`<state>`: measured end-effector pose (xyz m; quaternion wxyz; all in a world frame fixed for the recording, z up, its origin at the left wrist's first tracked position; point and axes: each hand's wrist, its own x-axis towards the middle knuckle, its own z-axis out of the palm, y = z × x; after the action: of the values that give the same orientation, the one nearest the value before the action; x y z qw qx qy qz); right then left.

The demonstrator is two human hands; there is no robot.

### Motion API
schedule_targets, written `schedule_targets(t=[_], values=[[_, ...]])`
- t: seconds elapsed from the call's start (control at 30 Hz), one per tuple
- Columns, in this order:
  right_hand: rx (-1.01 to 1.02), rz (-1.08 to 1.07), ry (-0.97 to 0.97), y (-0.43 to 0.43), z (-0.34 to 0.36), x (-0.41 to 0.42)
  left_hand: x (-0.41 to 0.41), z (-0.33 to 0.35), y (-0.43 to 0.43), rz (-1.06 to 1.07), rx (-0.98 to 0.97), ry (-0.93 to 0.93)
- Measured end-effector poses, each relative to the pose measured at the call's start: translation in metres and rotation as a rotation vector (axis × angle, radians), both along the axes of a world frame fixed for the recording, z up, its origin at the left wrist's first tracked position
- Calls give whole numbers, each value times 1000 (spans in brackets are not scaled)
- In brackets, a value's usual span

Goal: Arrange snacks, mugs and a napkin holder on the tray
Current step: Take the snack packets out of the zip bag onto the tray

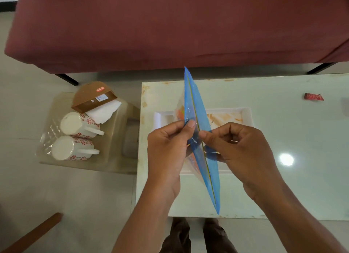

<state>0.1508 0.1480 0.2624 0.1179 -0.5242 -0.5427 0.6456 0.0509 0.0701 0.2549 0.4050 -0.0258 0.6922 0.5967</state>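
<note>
Sofa (170, 26), maroon, spans the far side of the view on dark legs, standing on pale tiled floor (56, 192). White glossy table (283, 139) sits before it, rust-stained along its left and far edges, with a bright light reflection to the right. Clear plastic bin (120, 158) stands on the floor just left of the table.

White tray (247, 116) lies on the table's left half, orange-brown stains on its inner surface, largely hidden behind the bag and hands. Blue-topped snack bag (200, 139) is held upright above the tray, seen nearly edge-on, its seal running from far to near; orange contents show faintly through the clear side.

Left hand (168, 145) pinches the left lip of the bag's top between thumb and fingers. Right hand (241, 148) pinches the right lip opposite. Both are closed on the bag.

Inside the bin: two white mugs (75, 137) with red flower pattern lying on their sides, handles pointing right, one beside the other. Brown napkin holder (92, 97) lies tipped at the bin's far end, white napkins (103, 113) spilling out toward the mugs.

Small red wrapper (313, 97) rests on the table's far right, well apart from the tray.
</note>
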Motion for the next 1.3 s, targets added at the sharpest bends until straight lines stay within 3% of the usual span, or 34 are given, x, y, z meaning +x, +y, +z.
schedule_targets(t=[0.37,0.53,0.63,0.9,1.17,1.3], values=[[462,44,-157,-29,-2,-15,-3,-11,-16,16,-63,202],[661,49,-172,-42,-4,-23,-3,-11,-20,-5,-157,447],[717,36,-175,-47,-5,-27,-3,-7,-21,-22,-186,510],[782,-11,-172,-57,-4,-36,-8,-14,-25,79,-162,408],[1005,17,-181,-60,-12,-38,-10,-5,-22,-48,-172,661],[1048,-88,-275,-41,-7,-25,-31,-11,-29,-83,-291,871]])
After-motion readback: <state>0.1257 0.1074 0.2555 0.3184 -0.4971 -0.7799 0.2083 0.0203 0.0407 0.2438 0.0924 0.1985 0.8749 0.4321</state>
